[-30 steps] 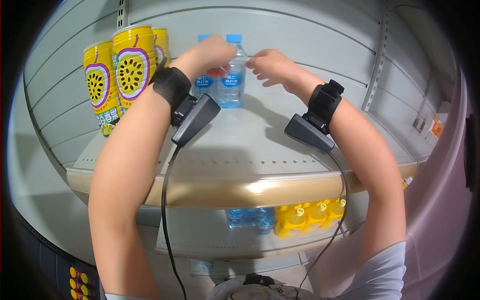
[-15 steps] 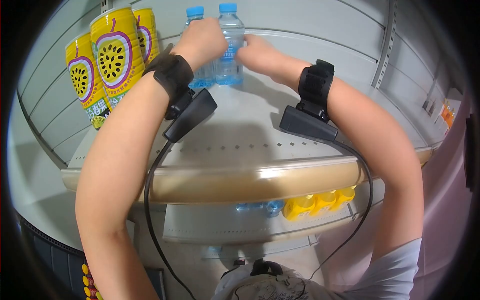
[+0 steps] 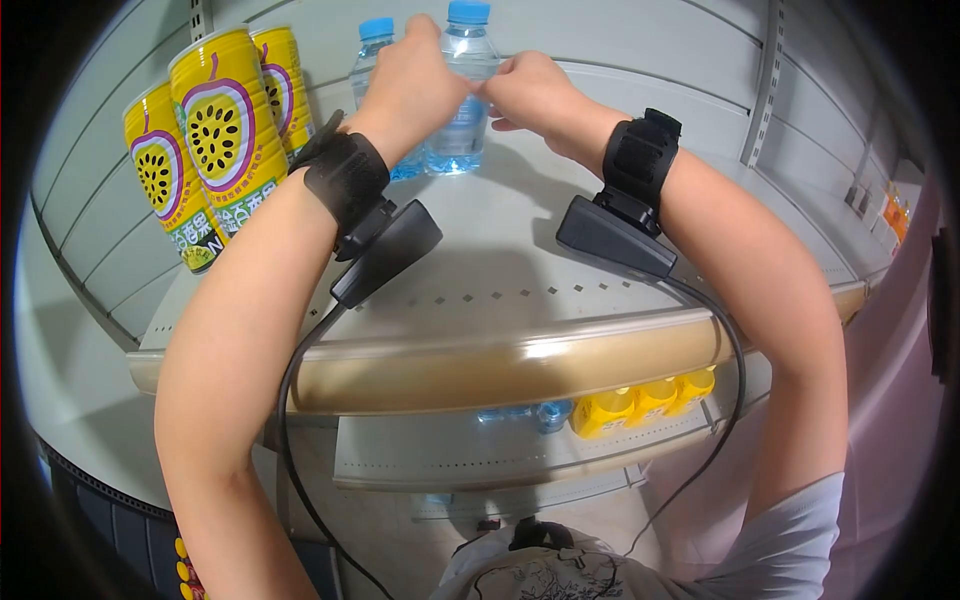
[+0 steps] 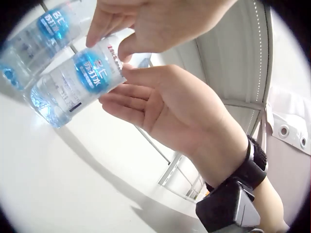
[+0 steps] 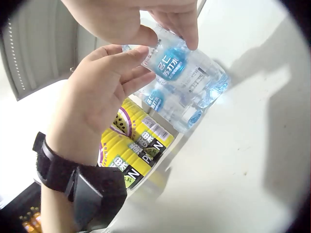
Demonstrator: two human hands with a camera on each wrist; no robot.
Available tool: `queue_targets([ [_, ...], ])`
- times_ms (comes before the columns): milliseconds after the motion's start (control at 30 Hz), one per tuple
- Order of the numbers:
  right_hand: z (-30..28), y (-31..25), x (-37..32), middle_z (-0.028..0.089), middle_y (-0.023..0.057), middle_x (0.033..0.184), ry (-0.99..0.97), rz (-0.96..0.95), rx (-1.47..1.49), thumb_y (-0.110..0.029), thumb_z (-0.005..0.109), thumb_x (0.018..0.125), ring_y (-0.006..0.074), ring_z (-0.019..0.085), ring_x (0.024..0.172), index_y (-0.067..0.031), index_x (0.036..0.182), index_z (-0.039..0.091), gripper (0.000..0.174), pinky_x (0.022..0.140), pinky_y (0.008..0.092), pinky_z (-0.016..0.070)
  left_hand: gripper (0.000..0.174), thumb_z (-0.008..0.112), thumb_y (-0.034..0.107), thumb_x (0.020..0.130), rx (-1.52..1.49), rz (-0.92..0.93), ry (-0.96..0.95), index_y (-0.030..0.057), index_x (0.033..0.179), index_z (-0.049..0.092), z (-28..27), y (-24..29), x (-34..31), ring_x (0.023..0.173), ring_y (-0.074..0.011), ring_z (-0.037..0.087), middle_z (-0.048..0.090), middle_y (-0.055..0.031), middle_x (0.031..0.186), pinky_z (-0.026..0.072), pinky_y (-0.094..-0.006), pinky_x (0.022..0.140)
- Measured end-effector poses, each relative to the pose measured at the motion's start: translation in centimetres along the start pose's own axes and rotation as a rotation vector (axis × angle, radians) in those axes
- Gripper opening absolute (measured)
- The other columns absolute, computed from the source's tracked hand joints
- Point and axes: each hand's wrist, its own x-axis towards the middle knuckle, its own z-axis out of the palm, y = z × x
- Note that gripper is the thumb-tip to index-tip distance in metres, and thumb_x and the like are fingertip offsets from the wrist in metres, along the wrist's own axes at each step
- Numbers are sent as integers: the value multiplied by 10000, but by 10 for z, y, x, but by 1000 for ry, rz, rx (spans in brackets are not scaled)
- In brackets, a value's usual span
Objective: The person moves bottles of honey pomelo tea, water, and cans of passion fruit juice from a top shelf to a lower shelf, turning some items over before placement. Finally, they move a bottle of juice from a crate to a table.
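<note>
A clear soda water bottle [image 3: 458,140] with a blue cap and blue label stands upright on the shelf. My left hand [image 3: 412,78] holds its upper left side, with the thumb on the front. From the right, my right hand [image 3: 535,95] grips the same bottle, its thumb [image 5: 149,37] near the upper edge of the label [image 5: 170,63]. Both thumbtips come close together at the bottle's front. A second such bottle [image 3: 374,50] stands just to the left, partly covered by my left hand.
Several tall yellow passion fruit cans [image 3: 215,130] stand at the left of the shelf [image 3: 470,250]. Yellow bottles [image 3: 605,412] and small blue-capped bottles [image 3: 552,414] sit on the shelf below. A cable [image 3: 290,440] hangs from each wrist camera.
My right hand has come in from beside the bottle to grip it, and my left hand has settled on its other side. The head view has tilted down, then slightly back up.
</note>
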Motion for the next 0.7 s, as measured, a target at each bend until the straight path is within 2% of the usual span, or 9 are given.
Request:
queue_targets([
  [100,0,5,1,615,201,812,59,-75,-117,-219,615,724,282,617,782,97,852,584,342,652,339,477,457,662,163,718,-25,18,48,23,1093,442,4,-6,-1,876,-352,582,586,-236,926,467,-380,745],
  [200,1,3,-1,561,110,661,143,-105,-149,-218,649,759,167,584,600,24,702,505,288,569,262,498,449,660,164,721,-41,5,47,38,1099,453,3,-6,-2,895,-345,581,584,-238,953,469,-377,747],
  [300,-7,-4,-3,570,120,675,148,-100,-132,-208,650,755,161,595,619,20,719,509,270,588,264,505,460,661,175,720,-44,13,65,52,1114,457,-3,-2,2,904,-350,578,581,-236,983,472,-376,744],
  [400,-15,-14,0,599,115,725,203,-235,-179,-121,633,758,162,609,638,28,781,526,185,613,267,512,435,647,129,742,-86,67,134,34,1122,457,-14,5,5,932,-335,576,570,-224,1036,481,-362,755],
  [433,-19,-19,0,604,147,753,220,-267,-193,-126,637,734,213,612,650,31,818,546,200,613,294,505,421,639,103,753,-109,87,163,23,1124,457,-19,9,6,944,-326,576,565,-218,1057,485,-355,762],
  [500,-29,-33,-4,615,210,809,254,-327,-221,-135,644,686,314,618,675,36,892,586,274,612,349,489,362,592,31,741,-239,132,317,5,1086,487,-26,20,8,888,-286,597,587,-201,971,492,-337,734],
  [533,-33,-41,-8,610,211,771,317,-378,-178,-145,640,694,311,615,674,45,848,585,251,611,353,483,339,569,-5,735,-305,154,394,-4,1067,502,-34,31,7,859,-266,607,599,-192,928,495,-328,720],
  [600,-40,-55,-15,601,214,693,444,-488,-90,-164,633,712,304,609,673,64,759,582,238,610,362,470,365,570,-9,731,-292,205,409,10,1085,483,-52,48,6,859,-282,607,596,-198,936,496,-326,722],
  [700,-52,-74,-24,597,199,675,508,-588,-77,-138,635,701,295,605,657,66,752,575,218,606,355,470,358,552,-42,733,-359,360,537,-4,1082,481,-66,62,11,859,-253,612,606,-176,934,499,-311,717],
])
